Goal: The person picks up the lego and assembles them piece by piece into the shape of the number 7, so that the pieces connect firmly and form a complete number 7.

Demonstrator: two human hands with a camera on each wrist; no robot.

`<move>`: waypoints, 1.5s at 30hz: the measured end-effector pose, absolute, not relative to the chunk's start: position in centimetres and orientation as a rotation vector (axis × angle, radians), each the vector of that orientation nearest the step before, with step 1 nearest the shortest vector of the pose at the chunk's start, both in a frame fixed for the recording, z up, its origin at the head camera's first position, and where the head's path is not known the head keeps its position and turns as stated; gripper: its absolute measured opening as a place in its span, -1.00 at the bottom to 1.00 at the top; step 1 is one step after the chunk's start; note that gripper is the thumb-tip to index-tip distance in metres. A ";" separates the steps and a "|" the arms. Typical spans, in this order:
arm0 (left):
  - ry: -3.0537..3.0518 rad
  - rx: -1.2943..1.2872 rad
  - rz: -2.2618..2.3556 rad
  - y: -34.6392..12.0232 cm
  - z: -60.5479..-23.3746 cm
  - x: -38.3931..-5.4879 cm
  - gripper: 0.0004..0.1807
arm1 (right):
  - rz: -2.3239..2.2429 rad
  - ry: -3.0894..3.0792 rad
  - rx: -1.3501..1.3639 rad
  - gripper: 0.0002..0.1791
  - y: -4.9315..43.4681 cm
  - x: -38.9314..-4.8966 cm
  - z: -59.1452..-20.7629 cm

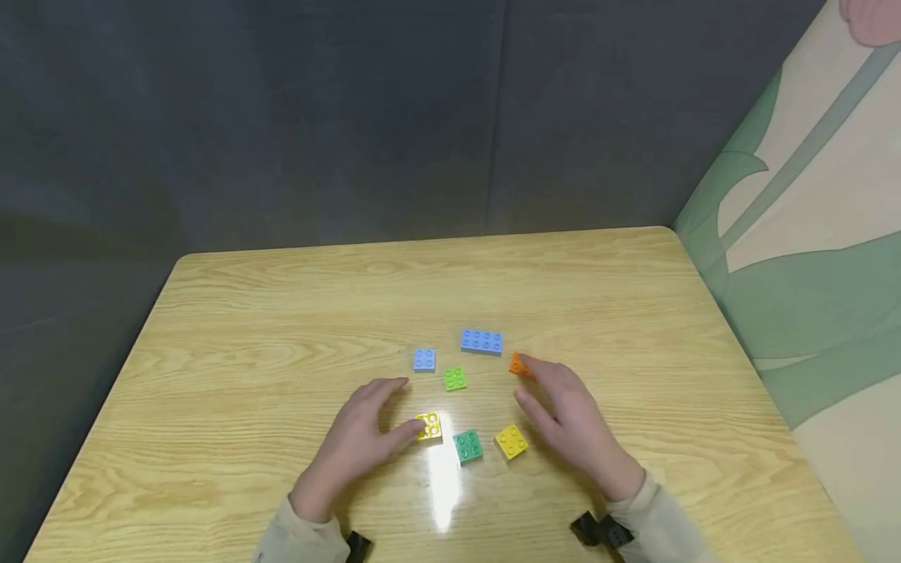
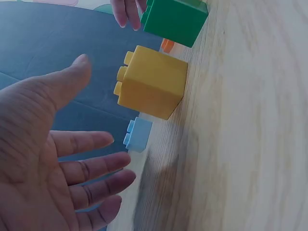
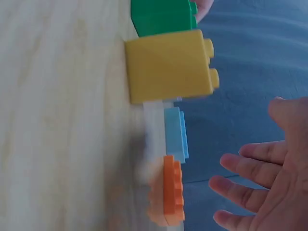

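My left hand (image 1: 360,428) hovers with spread fingers beside a yellow building brick (image 1: 431,428), the thumb overlapping its edge in the head view. In the left wrist view, a gap shows between this hand (image 2: 43,163) and the yellow brick (image 2: 151,82). Over on the right, my right hand (image 1: 577,418) is held above the table, its fingertips partly hiding an orange brick (image 1: 516,364). The right wrist view shows that hand (image 3: 269,187) with loosely extended fingers, apart from the orange brick (image 3: 172,190). Between the hands lie a green brick (image 1: 468,446) and a second yellow brick (image 1: 511,442).
Farther back on the wooden table (image 1: 281,313) lie a lime brick (image 1: 455,379), a small blue brick (image 1: 424,360) and a longer blue brick (image 1: 482,342). A dark curtain (image 1: 352,117) hangs behind the table. Patterned fabric (image 1: 831,313) borders its right side.
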State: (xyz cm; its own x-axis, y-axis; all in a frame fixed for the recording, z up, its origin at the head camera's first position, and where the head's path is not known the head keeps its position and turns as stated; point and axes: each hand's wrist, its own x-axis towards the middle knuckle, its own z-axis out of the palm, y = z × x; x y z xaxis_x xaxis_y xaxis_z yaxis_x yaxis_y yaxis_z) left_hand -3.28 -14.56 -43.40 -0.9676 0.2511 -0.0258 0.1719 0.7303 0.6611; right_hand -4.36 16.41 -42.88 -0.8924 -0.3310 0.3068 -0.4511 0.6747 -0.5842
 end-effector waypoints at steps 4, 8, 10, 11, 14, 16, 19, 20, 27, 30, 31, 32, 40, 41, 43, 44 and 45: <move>2.760 0.375 1.087 -14.5 -43.6 -3.2 -0.14 | 1.024 -2.710 0.692 -0.48 16.0 -4.2 -43.2; 2.717 0.405 1.106 -14.3 -43.8 -3.1 -0.14 | 1.047 -2.725 0.734 -0.49 15.7 -3.9 -43.4; 2.711 0.424 1.105 -14.2 -43.9 -3.0 -0.16 | 1.058 -2.730 0.758 -0.49 15.5 -3.8 -43.5; 2.707 0.437 1.108 -14.2 -43.9 -3.0 -0.18 | 1.060 -2.732 0.770 -0.49 15.4 -3.7 -43.5; 2.702 0.472 1.113 -14.1 -44.1 -3.0 -0.25 | 1.067 -2.741 0.804 -0.49 15.1 -3.5 -43.7; 2.698 0.489 1.118 -14.0 -44.2 -3.0 -0.30 | 1.073 -2.745 0.830 -0.47 14.9 -3.3 -43.7; 2.698 0.493 1.119 -13.9 -44.3 -3.0 -0.36 | 1.072 -2.751 0.871 -0.44 14.6 -3.2 -43.8; 2.699 0.491 1.117 -13.8 -44.4 -3.0 -0.37 | 1.073 -2.753 0.882 -0.42 14.4 -3.2 -43.9; 2.705 0.501 1.104 -13.6 -44.7 -3.0 -0.48 | 1.049 -2.750 0.979 -0.25 13.7 -3.0 -44.0; 2.707 0.509 1.094 -13.5 -44.8 -3.0 -0.50 | 1.038 -2.755 1.020 -0.20 13.5 -2.9 -44.0; 2.708 0.511 1.090 -13.4 -44.8 -3.0 -0.51 | 1.032 -2.757 1.035 -0.20 13.4 -2.8 -44.0; 2.708 0.512 1.087 -13.4 -44.8 -2.9 -0.51 | 1.030 -2.756 1.049 -0.21 13.4 -2.8 -44.0; 2.716 0.510 1.062 -13.2 -44.9 -2.8 -0.56 | 0.992 -2.769 1.129 -0.34 12.8 -2.7 -44.2; 2.721 0.509 1.058 -13.2 -45.0 -2.7 -0.57 | 0.982 -2.775 1.135 -0.35 12.7 -2.7 -44.2; 2.733 0.508 1.048 -13.2 -45.0 -2.7 -0.57 | 0.953 -2.785 1.147 -0.37 12.6 -2.7 -44.2; 2.737 0.504 1.045 -13.1 -45.1 -2.7 -0.57 | 0.943 -2.794 1.151 -0.37 12.6 -2.8 -44.2; 2.740 0.501 1.043 -13.1 -45.1 -2.7 -0.58 | 0.933 -2.802 1.154 -0.38 12.5 -2.8 -44.2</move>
State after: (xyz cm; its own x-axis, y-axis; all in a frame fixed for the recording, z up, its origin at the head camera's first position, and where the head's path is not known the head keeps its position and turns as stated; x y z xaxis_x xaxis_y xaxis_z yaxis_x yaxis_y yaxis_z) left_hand -2.71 -13.12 -45.09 -0.9297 0.3664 -0.0365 0.2494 0.6996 0.6696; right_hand -2.76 12.54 -44.23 -0.7348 -0.6516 0.1885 -0.6345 0.5621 -0.5305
